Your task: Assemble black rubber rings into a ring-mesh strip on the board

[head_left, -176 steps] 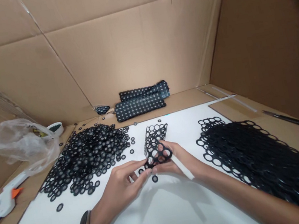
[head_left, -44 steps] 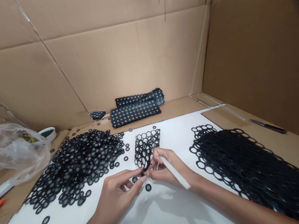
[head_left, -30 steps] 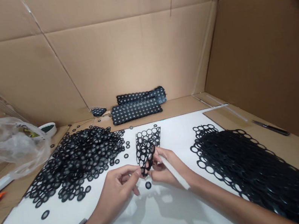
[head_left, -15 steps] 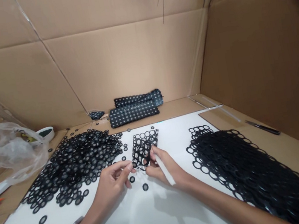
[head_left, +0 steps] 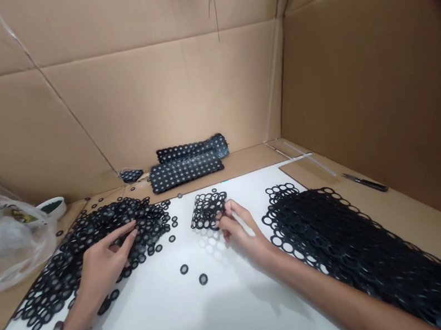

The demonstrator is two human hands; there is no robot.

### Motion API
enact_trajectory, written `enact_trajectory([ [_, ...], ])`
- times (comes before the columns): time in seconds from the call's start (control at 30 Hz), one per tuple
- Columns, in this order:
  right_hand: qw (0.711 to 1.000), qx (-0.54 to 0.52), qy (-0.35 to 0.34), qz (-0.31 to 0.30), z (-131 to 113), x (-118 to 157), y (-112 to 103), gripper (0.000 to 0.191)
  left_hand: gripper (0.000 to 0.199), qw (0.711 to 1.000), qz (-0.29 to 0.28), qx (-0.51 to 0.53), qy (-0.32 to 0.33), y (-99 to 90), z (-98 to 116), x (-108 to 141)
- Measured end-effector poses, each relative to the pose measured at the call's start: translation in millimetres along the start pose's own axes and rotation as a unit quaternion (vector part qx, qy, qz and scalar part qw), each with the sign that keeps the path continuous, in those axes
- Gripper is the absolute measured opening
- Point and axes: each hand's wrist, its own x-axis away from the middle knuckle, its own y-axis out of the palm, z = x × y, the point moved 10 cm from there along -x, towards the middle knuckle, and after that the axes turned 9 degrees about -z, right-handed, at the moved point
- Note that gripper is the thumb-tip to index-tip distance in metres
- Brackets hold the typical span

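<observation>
My left hand is over the right part of a heap of small black round pieces with grey centres. Its thumb and forefinger stretch out with a narrow gap between the tips, holding nothing I can see. My right hand is closed on the near right corner of a small black mesh panel of joined rings, raised over the white board. A white stick, like a pen, lies tucked in the same hand. Two loose round pieces rest on the board between the hands.
At right lies a thick stack of black ring mesh, with a dark pen-like tool beyond it. Dotted black strips rest by the cardboard wall. A clear plastic bag and white bowl stand left.
My left hand has left the mesh panel and moved left to the heap. The right hand still holds the panel and white stick. The view has shifted slightly right.
</observation>
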Motion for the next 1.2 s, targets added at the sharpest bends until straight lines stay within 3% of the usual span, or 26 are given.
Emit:
enact_trajectory([
  [0.13,0.999,-0.033,-0.008,0.030,3,0,-6,0.030,0.054,0.999,-0.006,-0.002,0.049,7.4,16,6],
  [0.3,0.992,0.049,-0.081,0.089,-38,2,-16,0.036,0.049,0.994,-0.028,0.026,0.103,12.4,34,13],
  [0.4,0.981,0.078,-0.124,0.130,-83,2,-26,0.044,0.047,0.990,-0.030,0.031,0.134,12.7,40,14],
  [0.5,0.968,0.114,-0.176,0.141,-144,12,-34,0.046,0.046,0.988,-0.025,0.029,0.151,11.7,40,13],
  [0.67,0.921,0.231,-0.252,0.185,-249,64,-50,0.051,0.048,0.986,-0.036,0.018,0.161,14.5,35,9],
  [0.8,0.894,0.288,-0.275,0.205,-301,102,-58,0.051,0.048,0.987,-0.026,0.016,0.160,14.4,35,8],
  [0.97,0.870,0.322,-0.290,0.235,-329,122,-79,0.050,0.047,0.988,-0.036,0.026,0.148,19.9,35,7],
  [1.2,0.866,0.281,-0.295,0.289,-339,144,-127,0.051,0.046,0.986,-0.048,0.024,0.158,21.7,37,6],
])
